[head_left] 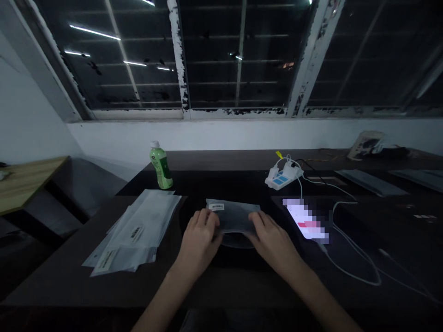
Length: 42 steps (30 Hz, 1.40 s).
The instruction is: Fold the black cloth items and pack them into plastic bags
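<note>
A translucent plastic bag (237, 216) with a white barcode label near its upper left corner is between my hands, over the dark table. My left hand (202, 230) grips the bag's left edge, fingers on top and thumb toward the near side. At the opposite edge, my right hand (270, 230) pinches the bag in the same way. The near side of the bag bulges in a curve between my thumbs. Whether anything lies inside it, I cannot tell. To the left, a loose pile of similar translucent bags (148, 216) with barcode labels lies fanned out on the table.
A green drink bottle (161, 167) stands behind the pile. On the right are a lit phone (306, 221) on a charging cable (360, 272) and a white power strip (284, 177) with plugs. More flat bags (372, 181) lie farther right, near a beige box-like object (365, 144).
</note>
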Tool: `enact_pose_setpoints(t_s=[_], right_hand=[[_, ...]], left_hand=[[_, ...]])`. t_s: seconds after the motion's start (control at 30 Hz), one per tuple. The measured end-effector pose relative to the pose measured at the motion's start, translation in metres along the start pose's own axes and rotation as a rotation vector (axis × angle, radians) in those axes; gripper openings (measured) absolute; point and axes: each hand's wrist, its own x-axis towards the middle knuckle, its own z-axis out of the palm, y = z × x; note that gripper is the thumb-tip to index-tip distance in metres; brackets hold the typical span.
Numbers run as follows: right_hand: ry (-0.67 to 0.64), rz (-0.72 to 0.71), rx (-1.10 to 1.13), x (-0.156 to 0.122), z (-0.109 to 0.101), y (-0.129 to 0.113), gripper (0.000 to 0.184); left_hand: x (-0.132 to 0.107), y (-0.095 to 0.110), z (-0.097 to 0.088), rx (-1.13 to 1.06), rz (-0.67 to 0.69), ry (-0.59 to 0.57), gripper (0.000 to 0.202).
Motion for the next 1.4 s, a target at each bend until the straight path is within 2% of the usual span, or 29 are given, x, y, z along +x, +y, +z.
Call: enact_pose_setpoints(t_s=[0.1,0.13,0.23,0.3,0.37,0.43,0.53,0.6,0.7,0.87,1.1,1.3,1.4], right_hand=[[-0.014,-0.040,0.158,-0.021,-0.007,0.017,0.052],[-0.016,-0.028,0.197,-0.029,-0.008,0.023,0.053],[0.023,0.050,0.242,-0.047,-0.004,0.038,0.040],[0.046,0.060,0.274,-0.050,0.003,0.042,0.031],[0.086,0.032,0.317,-0.048,0.011,0.041,0.022],[0.176,-0.007,0.352,-0.044,0.015,0.038,0.018],[0.357,-0.049,0.387,-0.041,0.017,0.028,0.016],[0.431,-0.064,0.420,-0.041,0.016,0.019,0.019],[0.486,-0.063,0.455,-0.043,0.014,0.005,0.025],[0.576,-0.034,0.463,-0.042,0.018,-0.004,0.022],[0.539,-0.082,0.448,-0.040,0.023,0.008,0.027],[0.384,-0.127,0.432,-0.044,0.020,0.014,0.030],[0.354,-0.132,0.429,-0.044,0.019,0.013,0.034]], left_hand=[[-0.018,-0.018,-0.014,-0.111,-0.106,0.067,0.037],[-0.026,-0.024,-0.018,-0.128,-0.158,0.067,0.038],[-0.045,-0.033,-0.023,-0.124,-0.258,0.065,0.028],[-0.050,-0.025,-0.021,-0.080,-0.242,0.127,0.024],[-0.049,-0.006,-0.015,-0.040,-0.158,0.207,0.021],[-0.042,0.019,-0.006,-0.040,-0.001,0.235,0.020],[-0.027,0.051,0.009,-0.060,0.260,0.167,0.031],[-0.017,0.064,0.017,-0.053,0.351,0.148,0.037],[-0.003,0.070,0.022,-0.029,0.382,0.187,0.037],[0.009,0.062,0.023,-0.056,0.430,0.180,0.029],[0.005,0.056,0.023,-0.123,0.428,0.146,0.025],[0.003,0.054,0.028,-0.133,0.440,0.181,0.016],[0.002,0.052,0.029,-0.134,0.473,0.195,0.012]])
